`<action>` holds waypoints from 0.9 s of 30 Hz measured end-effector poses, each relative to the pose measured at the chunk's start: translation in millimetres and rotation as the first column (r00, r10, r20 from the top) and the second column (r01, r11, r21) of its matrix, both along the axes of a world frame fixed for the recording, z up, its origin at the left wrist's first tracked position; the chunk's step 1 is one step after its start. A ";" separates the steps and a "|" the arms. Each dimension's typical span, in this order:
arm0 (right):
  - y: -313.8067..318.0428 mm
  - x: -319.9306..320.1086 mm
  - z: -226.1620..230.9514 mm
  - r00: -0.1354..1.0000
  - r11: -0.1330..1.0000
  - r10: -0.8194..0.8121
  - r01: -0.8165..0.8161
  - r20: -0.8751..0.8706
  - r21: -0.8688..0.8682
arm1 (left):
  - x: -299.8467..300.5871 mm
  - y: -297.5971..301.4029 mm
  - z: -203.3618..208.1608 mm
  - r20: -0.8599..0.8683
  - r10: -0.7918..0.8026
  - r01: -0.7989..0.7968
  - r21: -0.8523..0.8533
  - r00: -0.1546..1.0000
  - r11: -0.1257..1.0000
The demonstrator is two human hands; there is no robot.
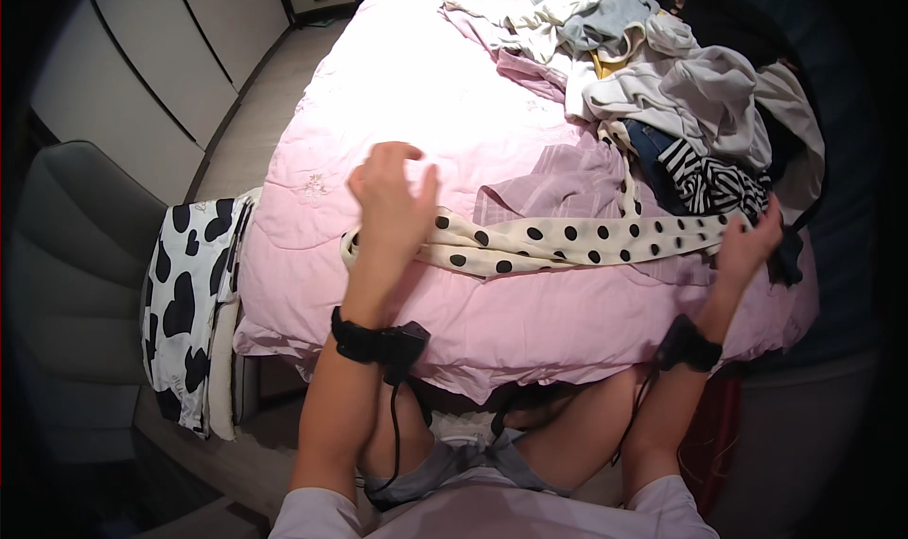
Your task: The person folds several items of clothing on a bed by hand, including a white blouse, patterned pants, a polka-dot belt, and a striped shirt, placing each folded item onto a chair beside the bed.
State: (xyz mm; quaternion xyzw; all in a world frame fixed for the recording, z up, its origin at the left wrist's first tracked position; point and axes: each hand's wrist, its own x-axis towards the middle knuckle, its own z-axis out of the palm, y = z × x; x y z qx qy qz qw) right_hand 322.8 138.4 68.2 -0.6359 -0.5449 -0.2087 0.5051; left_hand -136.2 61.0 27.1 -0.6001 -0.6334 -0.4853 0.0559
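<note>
Grey upholstery covers the chair (85, 265) at far left, and a white cloth with large black patches (189, 312) hangs beside it. Next comes the bed's pale pink quilted bedspread (284, 293). Above its near side the person's left hand (392, 199) is raised, fingers parted and curled, apparently gripping nothing; a black wrist strap with a boxy module (378, 345) trails a cable, which could snag if that arm reaches far.

Cream fabric with black dots, a long folded strip (567, 244), lies across the bed between the two hands. Its layers look loose, so an uneven tug could twist or unfold them. A narrow dotted length runs up toward the heap of white and grey garments (681, 95); if it is caught there, pulling could drag clothes along. Sheer mauve cloth (567, 184) lies against the strip and could bunch with it.

Farther right, near a black-and-white striped garment (705, 180), the right hand (752, 241) is at the strip's end, fingers bent; whether they pinch it cannot be told.
</note>
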 end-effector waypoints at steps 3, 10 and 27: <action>-35.2 -134.2 20.5 0.762 0.733 0.632 -0.647 -0.142 -0.208 | -36.5 -18.5 -1.1 0.002 0.195 -0.194 -0.103 0.981 0.976; -63.6 -231.5 -32.5 0.366 0.218 0.922 -0.763 -0.129 -0.608 | -53.5 -30.7 11.6 0.166 0.357 -0.117 -0.750 0.919 0.651; -9.7 -175.7 -33.1 0.292 0.262 0.617 -0.952 -0.731 -0.160 | -28.6 -25.5 4.7 0.653 -0.170 0.518 -0.387 0.738 0.763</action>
